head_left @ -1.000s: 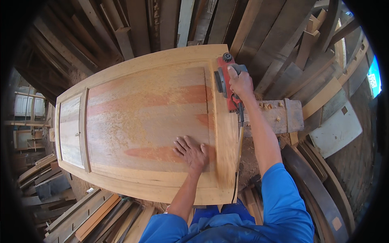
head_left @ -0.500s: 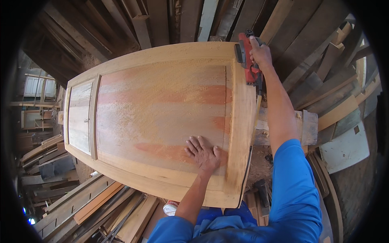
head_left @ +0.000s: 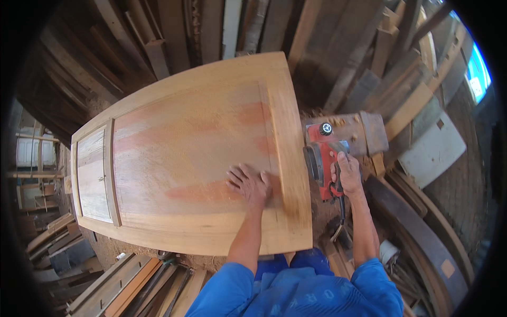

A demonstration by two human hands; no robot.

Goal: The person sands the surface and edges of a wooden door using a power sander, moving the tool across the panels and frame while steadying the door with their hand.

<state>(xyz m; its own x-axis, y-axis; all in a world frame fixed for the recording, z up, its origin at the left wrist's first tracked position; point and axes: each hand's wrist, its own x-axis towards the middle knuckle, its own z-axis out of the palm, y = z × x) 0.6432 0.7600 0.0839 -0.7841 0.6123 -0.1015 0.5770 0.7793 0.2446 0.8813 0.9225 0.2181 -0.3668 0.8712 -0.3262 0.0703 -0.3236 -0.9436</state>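
Note:
A panelled wooden door (head_left: 195, 158) lies flat before me, its large panel streaked red and dusted with shavings. My left hand (head_left: 250, 184) rests on that panel near the right end, palm down, fingers spread. In my right hand (head_left: 346, 171) is a red electric planer (head_left: 323, 158), gripped by its rear handle, with a black knob at the front. The planer is off the door's right edge, turned on its side, with its dark sole facing the door. From its back end a dark cord (head_left: 342, 211) hangs down.
Behind the door, many boards (head_left: 211, 31) lean upright. A wooden beam (head_left: 364, 132) sticks out past the door's right end. Planks (head_left: 132, 285) are stacked at the lower left, and a white panel (head_left: 435, 148) lies at the right among more timber.
My right hand has brought the planer from the door's far right corner toward me, beside the right edge. My left hand stays on the panel. The view has shifted to the right.

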